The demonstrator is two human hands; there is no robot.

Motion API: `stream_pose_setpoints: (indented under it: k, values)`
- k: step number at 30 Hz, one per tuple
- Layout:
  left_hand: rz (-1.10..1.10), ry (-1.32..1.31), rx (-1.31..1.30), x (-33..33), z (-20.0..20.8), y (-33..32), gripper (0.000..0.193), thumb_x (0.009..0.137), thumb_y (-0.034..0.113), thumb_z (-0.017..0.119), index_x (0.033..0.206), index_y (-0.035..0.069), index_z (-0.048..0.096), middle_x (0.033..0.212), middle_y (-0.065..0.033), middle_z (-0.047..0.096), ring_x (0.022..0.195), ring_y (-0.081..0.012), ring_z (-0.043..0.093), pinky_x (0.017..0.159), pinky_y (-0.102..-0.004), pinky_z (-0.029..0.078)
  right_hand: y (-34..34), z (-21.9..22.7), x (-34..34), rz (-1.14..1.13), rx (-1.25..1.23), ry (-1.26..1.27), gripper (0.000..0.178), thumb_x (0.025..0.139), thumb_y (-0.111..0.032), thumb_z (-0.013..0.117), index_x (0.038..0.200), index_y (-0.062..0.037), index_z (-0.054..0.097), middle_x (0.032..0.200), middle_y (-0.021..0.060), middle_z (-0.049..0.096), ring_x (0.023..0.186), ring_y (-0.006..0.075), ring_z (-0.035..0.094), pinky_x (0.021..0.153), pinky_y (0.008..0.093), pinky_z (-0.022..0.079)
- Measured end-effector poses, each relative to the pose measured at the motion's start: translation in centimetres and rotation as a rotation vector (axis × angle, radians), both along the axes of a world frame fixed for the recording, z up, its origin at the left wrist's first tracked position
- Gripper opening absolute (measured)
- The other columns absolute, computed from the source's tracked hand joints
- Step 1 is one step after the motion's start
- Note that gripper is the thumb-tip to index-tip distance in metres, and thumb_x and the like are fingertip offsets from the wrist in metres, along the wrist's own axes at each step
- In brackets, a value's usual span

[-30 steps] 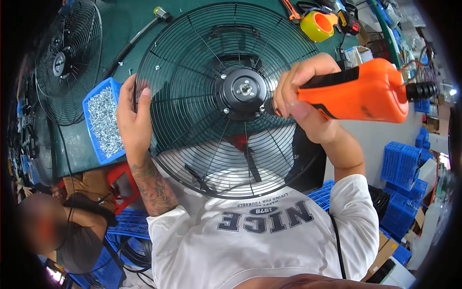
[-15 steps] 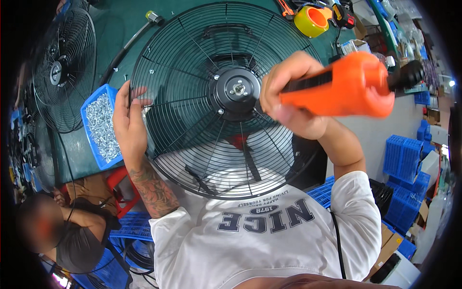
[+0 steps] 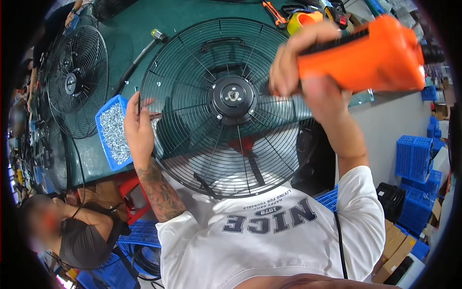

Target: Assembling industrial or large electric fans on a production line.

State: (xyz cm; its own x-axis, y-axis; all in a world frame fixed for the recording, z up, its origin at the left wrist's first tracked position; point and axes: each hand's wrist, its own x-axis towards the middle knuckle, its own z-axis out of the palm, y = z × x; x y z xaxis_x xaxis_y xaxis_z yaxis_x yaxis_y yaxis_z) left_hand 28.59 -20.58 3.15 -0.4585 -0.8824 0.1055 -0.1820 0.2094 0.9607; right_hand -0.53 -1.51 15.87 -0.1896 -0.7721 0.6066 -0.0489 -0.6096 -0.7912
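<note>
A black wire fan guard point(image 3: 192, 130) with a round dark hub point(image 3: 234, 98) stands before me at the edge of the green table. Several screw heads show around the hub's rim. My left hand point(image 3: 138, 132) grips the guard's left rim, the fingers passing through the wires. In my right hand point(image 3: 317, 86) is an orange power screwdriver point(image 3: 365, 58), its body tilted up to the right, above the right side of the guard. The tool's bit end points toward the hub and is blurred. Beside my left hand sits a blue tray point(image 3: 122, 165) full of silver screws point(image 3: 114, 132).
A second black fan point(image 3: 72, 84) stands at the left. On the green table point(image 3: 130, 29) lie a long-handled tool point(image 3: 139, 62), loose screws, an orange cutter point(image 3: 274, 13) and yellow tape point(image 3: 294, 21). A person point(image 3: 86, 236) sits lower left. Blue crates point(image 3: 414, 159) are stacked right.
My right hand has moved up and to the right with the power screwdriver, farther from the hub. The left hand keeps its hold on the guard. The whole view has shifted slightly.
</note>
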Motion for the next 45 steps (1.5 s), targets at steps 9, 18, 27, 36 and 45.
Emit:
stream_pose_setpoints:
  k: [9, 18, 27, 36, 45]
  values:
    - [-0.033, -0.017, 0.025, 0.5, -0.8, -0.8, 0.045, 0.103, 0.001, 0.042, 0.148, -0.003, 0.042, 0.125, -0.0209, 0.065, 0.081, -0.0162, 0.066, 0.074, -0.0291, 0.057, -4.0, -3.0, -1.2, -0.327, 0.104, -0.176, 0.019, 0.089, -0.014, 0.076, 0.102, -0.0038, 0.067, 0.066, -0.0036, 0.061, 0.053, 0.0033, 0.055, 0.049, 0.0223, 0.044]
    - [-0.040, -0.029, 0.005, -0.4, 0.3, 0.0, 0.043, 0.102, -0.001, 0.040, 0.145, -0.006, 0.044, 0.125, -0.0206, 0.063, 0.089, -0.0159, 0.064, 0.072, -0.0294, 0.057, -4.7, -3.4, -1.7, -0.276, 0.188, -0.185, 0.024, 0.081, -0.015, 0.081, 0.090, -0.0042, 0.061, 0.077, -0.0018, 0.062, 0.069, 0.0059, 0.057, 0.065, 0.0273, 0.048]
    - [-0.048, -0.042, 0.018, 0.4, -0.1, -0.4, 0.043, 0.103, 0.000, 0.040, 0.145, -0.007, 0.044, 0.125, -0.0199, 0.064, 0.091, -0.0163, 0.064, 0.072, -0.0295, 0.057, -4.7, -3.6, -1.7, -0.267, 0.189, -0.064, 0.028, 0.082, -0.017, 0.080, 0.102, -0.0035, 0.066, 0.076, -0.0029, 0.062, 0.068, 0.0048, 0.057, 0.064, 0.0241, 0.048]
    - [-0.047, -0.072, 0.007, 0.0, -0.2, -0.6, 0.042, 0.103, 0.001, 0.041, 0.145, -0.007, 0.044, 0.125, -0.0210, 0.063, 0.091, -0.0168, 0.064, 0.072, -0.0293, 0.057, -5.2, -4.1, -1.4, -0.256, 0.136, -0.040, 0.027, 0.081, -0.019, 0.079, 0.098, -0.0048, 0.063, 0.076, -0.0033, 0.062, 0.067, 0.0066, 0.056, 0.064, 0.0266, 0.047]
    - [-0.051, -0.019, 0.029, 0.2, -0.1, -0.3, 0.042, 0.102, 0.000, 0.040, 0.144, -0.008, 0.043, 0.126, -0.0223, 0.062, 0.101, -0.0201, 0.064, 0.072, -0.0309, 0.058, -5.1, -3.8, -0.8, -0.285, 0.200, -0.048, 0.026, 0.081, -0.019, 0.078, 0.097, -0.0050, 0.063, 0.074, -0.0036, 0.059, 0.068, 0.0056, 0.054, 0.065, 0.0265, 0.046]
